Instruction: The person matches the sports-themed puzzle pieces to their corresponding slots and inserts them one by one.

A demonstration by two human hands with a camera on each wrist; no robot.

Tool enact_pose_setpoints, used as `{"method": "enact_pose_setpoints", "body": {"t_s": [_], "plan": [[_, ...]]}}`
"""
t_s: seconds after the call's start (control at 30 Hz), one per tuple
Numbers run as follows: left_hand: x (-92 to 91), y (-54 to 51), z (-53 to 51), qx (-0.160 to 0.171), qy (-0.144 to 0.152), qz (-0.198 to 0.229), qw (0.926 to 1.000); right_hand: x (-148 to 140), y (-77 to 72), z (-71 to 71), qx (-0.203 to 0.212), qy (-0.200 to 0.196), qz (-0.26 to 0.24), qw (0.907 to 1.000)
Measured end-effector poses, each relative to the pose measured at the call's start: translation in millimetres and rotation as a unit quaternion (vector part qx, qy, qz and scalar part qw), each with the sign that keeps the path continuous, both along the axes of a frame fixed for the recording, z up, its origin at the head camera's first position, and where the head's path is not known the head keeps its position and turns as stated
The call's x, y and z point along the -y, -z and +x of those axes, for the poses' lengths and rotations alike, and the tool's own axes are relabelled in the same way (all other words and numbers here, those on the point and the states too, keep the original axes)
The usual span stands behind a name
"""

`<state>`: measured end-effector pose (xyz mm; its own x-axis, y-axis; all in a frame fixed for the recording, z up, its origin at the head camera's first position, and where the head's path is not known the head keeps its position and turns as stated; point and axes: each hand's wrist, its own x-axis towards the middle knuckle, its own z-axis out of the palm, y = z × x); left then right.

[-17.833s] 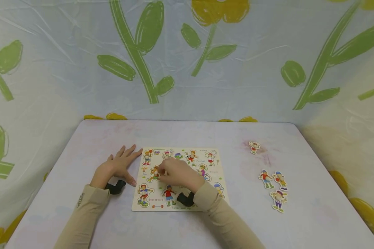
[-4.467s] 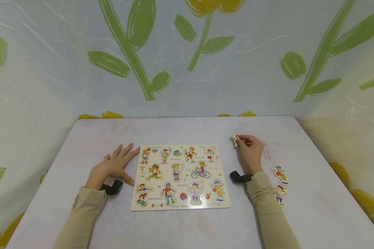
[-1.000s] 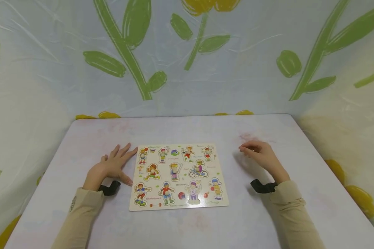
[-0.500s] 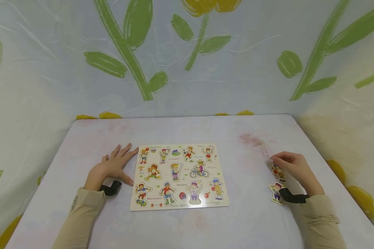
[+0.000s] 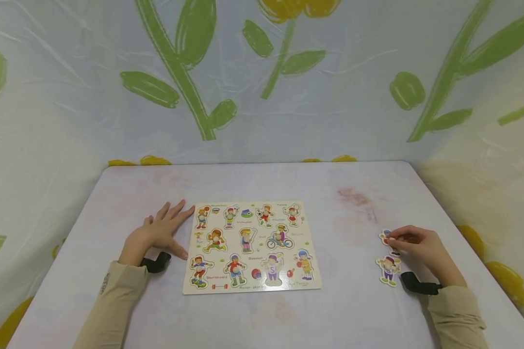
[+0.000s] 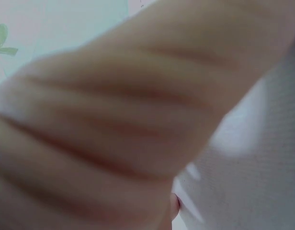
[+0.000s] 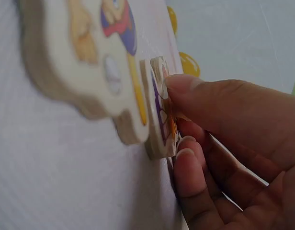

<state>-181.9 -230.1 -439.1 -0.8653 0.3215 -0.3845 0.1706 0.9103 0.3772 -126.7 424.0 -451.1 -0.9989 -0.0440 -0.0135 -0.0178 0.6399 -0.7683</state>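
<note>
In the head view my left hand (image 5: pixel 157 235) lies with fingers spread at the left edge of a wooden puzzle board (image 5: pixel 297 247) printed with sports figures. My right hand (image 5: pixel 423 249), right of the board, pinches a puzzle piece of a blue-capped child with a red bat (image 5: pixel 385 236) between thumb and fingers; it stays low at the tabletop. Just below it lies the baseball-player puzzle piece (image 5: pixel 388 270), its round knob upward. The right wrist view shows thumb and fingertips at the pinched piece (image 7: pixel 162 120), with the baseball piece (image 7: pixel 99 86) large in front. Skin fills most of the left wrist view.
Several knobbed pieces, such as the tennis player (image 5: pixel 293 214) and roller skater (image 5: pixel 236 270), sit in the board's recesses. The table (image 5: pixel 262 320) has a reddish stain at the upper right. Flower-printed cloth (image 5: pixel 332 121) stands behind and at both sides.
The roller skater and tennis player pieces have gone from the right of the table into the board. My right hand has moved right to the blue-capped piece. The left hand stays put.
</note>
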Motion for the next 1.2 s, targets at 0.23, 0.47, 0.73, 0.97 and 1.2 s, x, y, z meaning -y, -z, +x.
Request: {"method": "enact_pose_setpoints", "body": {"t_s": [0.23, 0.47, 0.73, 0.97, 1.2], "plan": [[0.1, -3.2, 1.4, 0.004, 0.001, 0.007, 1.0, 2, -1.2, -0.2, -0.013, -0.004, 0.023, 0.9996], [2.1, 5.4, -2.6, -0.001, 0.002, 0.004, 1.0, 7, -4.0, 2.2, -0.046, 0.006, 0.049, 0.9977], [-0.4, 2.2, -2.1, 0.0, 0.004, 0.004, 1.0, 10, -12.1, 4.8, -0.069, 0.028, 0.071, 0.9947], [-2.1, -5.2, 1.6, 0.003, 0.005, 0.005, 1.0, 28, -25.8, 6.0, -0.095, 0.027, 0.022, 0.9949], [0.8, -1.9, 2.1, 0.001, -0.001, 0.003, 1.0, 56, -31.0, 3.6, -0.132, -0.014, -0.021, 0.9909]]}}
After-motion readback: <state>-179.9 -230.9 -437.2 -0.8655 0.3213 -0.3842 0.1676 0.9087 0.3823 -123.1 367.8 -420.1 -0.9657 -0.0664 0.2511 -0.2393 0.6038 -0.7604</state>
